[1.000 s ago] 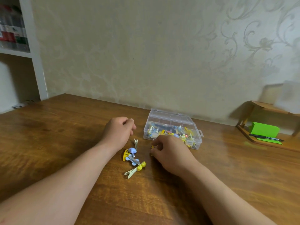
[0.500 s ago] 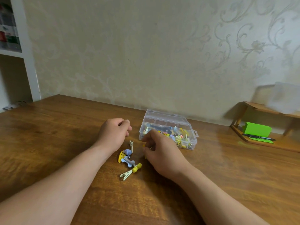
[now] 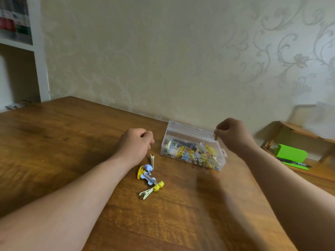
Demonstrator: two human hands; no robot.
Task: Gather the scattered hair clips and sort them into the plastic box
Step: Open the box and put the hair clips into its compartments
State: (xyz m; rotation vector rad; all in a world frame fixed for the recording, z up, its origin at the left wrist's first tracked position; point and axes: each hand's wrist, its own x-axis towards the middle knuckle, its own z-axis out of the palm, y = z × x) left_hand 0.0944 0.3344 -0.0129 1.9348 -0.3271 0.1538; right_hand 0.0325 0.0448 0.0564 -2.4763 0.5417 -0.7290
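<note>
Over the far right corner of the plastic box (image 3: pixel 193 161) hangs the right hand (image 3: pixel 233 135), its fingertips drawn together in a narrow pinch on a small clip (image 3: pixel 216 138). The clip is tan or yellowish and pokes down from the pinch, just above the box's rim. The box is clear and stands on the wooden table (image 3: pixel 72 142) close to the wall, with its lid tipped back on the far side. Inside lies a heap of sorted clips (image 3: pixel 195 153) in yellow, blue, black and pale tones.

Left of the box, near but apart from it, the left hand (image 3: pixel 136 144) rests on the table with its fingers curled into a fist. Nothing shows in its grip.

Nearer to the person than the box, and to its left, four loose clips lie together just below the left hand:
- a pale clip (image 3: pixel 152 159), nearest that hand
- a yellow clip (image 3: pixel 140 172)
- a blue clip (image 3: pixel 148 178)
- a pale clip with a yellow knob (image 3: pixel 151 190), farthest from the box

Well to the right of the box stands a low wooden stand (image 3: pixel 297 127), with a green pad (image 3: pixel 290 153) and a dark pen (image 3: pixel 293 163) under it. The pen's print is too small to read. Far to the left of the box a white shelf (image 3: pixel 39 51) holds books (image 3: pixel 15 24) with red and green spines, their lettering blurred.
</note>
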